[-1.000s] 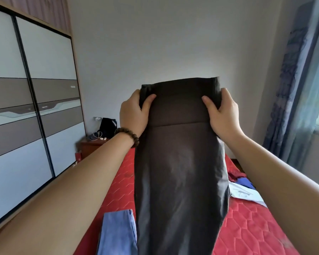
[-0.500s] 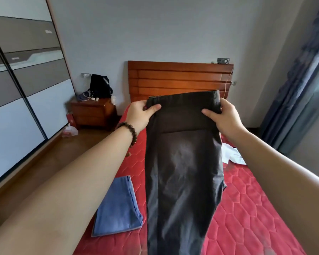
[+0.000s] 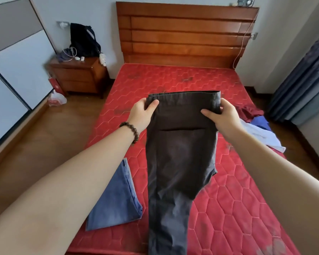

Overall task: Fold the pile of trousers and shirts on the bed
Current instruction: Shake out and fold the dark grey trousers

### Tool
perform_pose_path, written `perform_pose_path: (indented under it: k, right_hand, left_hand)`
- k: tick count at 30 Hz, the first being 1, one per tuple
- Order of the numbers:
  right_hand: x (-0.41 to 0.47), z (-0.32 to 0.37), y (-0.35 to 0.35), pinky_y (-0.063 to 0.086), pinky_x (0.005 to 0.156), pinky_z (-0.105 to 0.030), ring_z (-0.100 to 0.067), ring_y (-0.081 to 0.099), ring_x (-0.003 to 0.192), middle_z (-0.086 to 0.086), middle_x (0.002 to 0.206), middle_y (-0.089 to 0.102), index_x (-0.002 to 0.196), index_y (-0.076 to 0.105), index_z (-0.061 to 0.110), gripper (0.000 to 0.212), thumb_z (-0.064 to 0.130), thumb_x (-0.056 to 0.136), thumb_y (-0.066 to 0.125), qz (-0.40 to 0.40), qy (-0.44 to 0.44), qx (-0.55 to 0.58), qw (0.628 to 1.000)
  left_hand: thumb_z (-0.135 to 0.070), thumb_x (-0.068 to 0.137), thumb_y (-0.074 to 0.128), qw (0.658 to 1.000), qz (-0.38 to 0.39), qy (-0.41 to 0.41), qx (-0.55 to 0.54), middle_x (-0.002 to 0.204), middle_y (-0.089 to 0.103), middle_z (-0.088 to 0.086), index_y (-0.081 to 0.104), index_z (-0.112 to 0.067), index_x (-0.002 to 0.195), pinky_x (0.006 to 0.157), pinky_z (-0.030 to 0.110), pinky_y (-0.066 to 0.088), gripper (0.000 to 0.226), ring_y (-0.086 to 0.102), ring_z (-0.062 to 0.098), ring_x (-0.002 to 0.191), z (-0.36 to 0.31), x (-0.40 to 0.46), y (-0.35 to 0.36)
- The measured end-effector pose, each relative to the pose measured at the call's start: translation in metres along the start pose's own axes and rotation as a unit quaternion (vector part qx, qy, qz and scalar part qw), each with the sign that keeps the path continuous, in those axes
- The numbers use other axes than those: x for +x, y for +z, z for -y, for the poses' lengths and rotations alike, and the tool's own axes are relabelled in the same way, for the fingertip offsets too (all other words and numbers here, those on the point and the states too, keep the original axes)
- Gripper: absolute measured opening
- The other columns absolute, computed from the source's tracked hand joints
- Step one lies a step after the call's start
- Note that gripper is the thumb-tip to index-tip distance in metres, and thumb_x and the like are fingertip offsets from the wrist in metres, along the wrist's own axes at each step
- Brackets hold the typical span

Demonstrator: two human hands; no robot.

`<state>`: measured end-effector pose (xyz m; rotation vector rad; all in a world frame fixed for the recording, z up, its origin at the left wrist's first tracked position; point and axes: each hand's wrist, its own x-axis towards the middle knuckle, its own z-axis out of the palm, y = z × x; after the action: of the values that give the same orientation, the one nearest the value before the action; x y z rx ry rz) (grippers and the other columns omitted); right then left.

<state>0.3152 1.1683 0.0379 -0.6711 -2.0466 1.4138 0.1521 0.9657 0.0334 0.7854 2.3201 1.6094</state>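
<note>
A pair of dark trousers point(image 3: 180, 162) hangs above the red mattress point(image 3: 228, 208), held up at one end by both hands. The left hand point(image 3: 141, 115) pinches one top corner, the right hand point(image 3: 224, 117) the other (thumbs in front of the cloth). On the mattress, folded blue trousers point(image 3: 114, 201) lie near its left edge; a heap of unfolded clothes point(image 3: 256, 129) sits at its right edge, below the wooden headboard point(image 3: 186, 34).
</note>
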Motion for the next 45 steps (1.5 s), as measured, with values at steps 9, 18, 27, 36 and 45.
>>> perform_pose_path:
  k: [9, 18, 27, 36, 45]
  right_hand:
    - [0.071, -0.093, 0.005, 0.058, 0.077, -0.03, -0.017, 0.071, 0.092, -0.001, 0.097, 0.074, 0.097, 0.064, 0.034, 0.027, 0.029, 0.075, 0.078, 0.104, 0.069, 0.103, 0.987]
    - [0.129, -0.239, 0.067, 0.048, 0.067, -0.009, 0.008, 0.065, 0.077, 0.019, 0.086, 0.071, 0.101, 0.067, 0.024, 0.025, 0.01, 0.081, 0.074, 0.046, 0.069, -0.004, 0.997]
    - [0.217, -0.343, 0.128, 0.041, 0.062, -0.013, -0.009, 0.06, 0.075, 0.012, 0.077, 0.065, 0.087, 0.063, 0.016, 0.016, 0.023, 0.08, 0.076, 0.013, 0.028, -0.132, 0.991]
    - [0.217, -0.493, 0.162, 0.043, 0.084, -0.03, -0.027, 0.057, 0.111, -0.007, 0.12, 0.059, 0.146, 0.032, 0.019, 0.086, 0.058, 0.078, 0.068, 0.169, 0.285, -0.276, 0.902]
    - [0.171, -0.54, 0.189, 0.04, 0.071, -0.034, -0.033, 0.059, 0.101, -0.005, 0.094, 0.055, 0.101, 0.042, 0.01, 0.054, 0.057, 0.083, 0.063, 0.145, 0.295, -0.322, 0.888]
  left_hand:
    - [-0.015, 0.091, 0.063, 0.996, 0.031, -0.064, -0.058, 0.101, 0.069, -0.009, 0.065, -0.026, 0.099, 0.083, 0.018, 0.049, 0.015, 0.065, 0.007, 0.098, 0.094, 0.049, 0.058]
    - [-0.018, 0.086, 0.067, 0.993, -0.061, -0.066, 0.082, 0.076, 0.065, 0.019, 0.064, 0.001, 0.084, 0.052, 0.017, 0.036, 0.02, 0.055, 0.025, 0.065, 0.198, 0.131, 0.124]
    - [-0.022, 0.085, 0.068, 0.987, -0.093, -0.068, 0.11, 0.058, 0.047, 0.016, 0.051, 0.008, 0.072, 0.054, 0.035, 0.029, 0.037, 0.039, 0.024, 0.055, 0.315, 0.224, 0.17]
    - [-0.054, 0.094, 0.044, 0.921, 0.072, -0.323, 0.204, 0.138, 0.05, 0.014, 0.039, -0.007, 0.139, 0.102, 0.036, 0.036, 0.065, 0.048, 0.031, 0.126, 0.468, 0.225, 0.218]
    - [-0.054, 0.084, 0.062, 0.914, 0.045, -0.333, 0.227, 0.111, 0.064, 0.01, 0.057, -0.006, 0.111, 0.085, 0.034, 0.045, 0.055, 0.059, 0.03, 0.105, 0.513, 0.173, 0.245]
